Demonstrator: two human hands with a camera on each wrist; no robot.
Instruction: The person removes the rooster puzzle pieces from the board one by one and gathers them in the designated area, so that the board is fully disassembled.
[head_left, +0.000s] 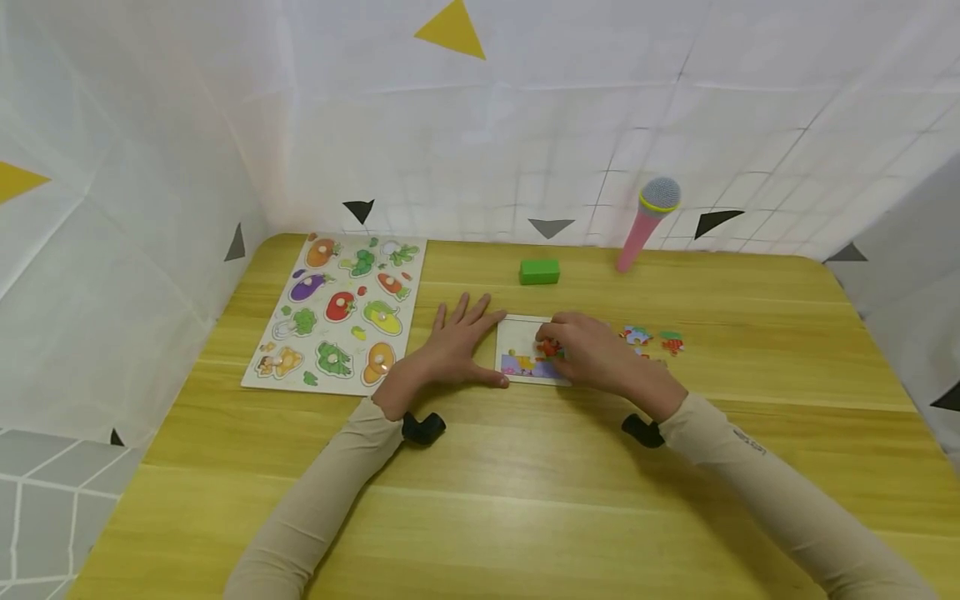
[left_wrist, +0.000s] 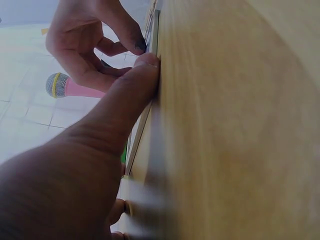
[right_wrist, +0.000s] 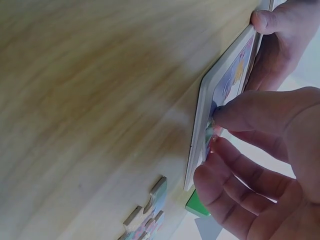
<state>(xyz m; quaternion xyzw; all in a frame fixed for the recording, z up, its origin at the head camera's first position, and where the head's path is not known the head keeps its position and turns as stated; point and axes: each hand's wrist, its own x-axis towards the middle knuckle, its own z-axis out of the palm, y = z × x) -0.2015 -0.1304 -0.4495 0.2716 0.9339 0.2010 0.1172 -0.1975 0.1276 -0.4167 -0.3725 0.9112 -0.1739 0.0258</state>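
Note:
A small white-framed jigsaw tray (head_left: 517, 330) lies on the table, with fitted picture pieces (head_left: 517, 365) along its near side. My left hand (head_left: 453, 350) is flat with fingers spread, its thumb against the tray's near left corner. Over the tray's right part, my right hand (head_left: 600, 354) pinches a red and green jigsaw piece (head_left: 551, 349) between thumb and fingers. The right wrist view shows that piece (right_wrist: 210, 131) low at the tray's surface, mostly covered by the fingertips. Several loose jigsaw pieces (head_left: 637, 335) lie right of the right hand.
A white board (head_left: 327, 331) with knobbed vegetable pieces lies at the left. Behind the tray is a green block (head_left: 539, 272), and a pink toy microphone (head_left: 642, 235) stands at the back right. White sheeting (head_left: 525, 150) hangs along the table's back edge.

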